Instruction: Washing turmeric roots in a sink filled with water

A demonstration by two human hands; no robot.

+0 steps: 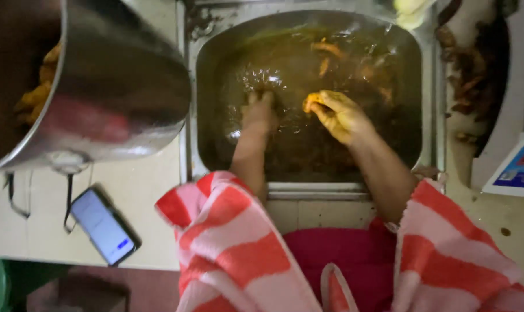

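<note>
A steel sink holds murky brown water with several orange pieces floating in it. My left hand is dipped in the water at the middle, fingers partly submerged; what it holds is hidden. My right hand is above the surface and pinches a small orange piece between its fingers. Both sleeves are red and white striped.
A big steel pot with orange pieces inside stands on the pale counter at the left. A phone with a lit screen lies near the counter's front edge. Brown scraps sit in a white holder at the right.
</note>
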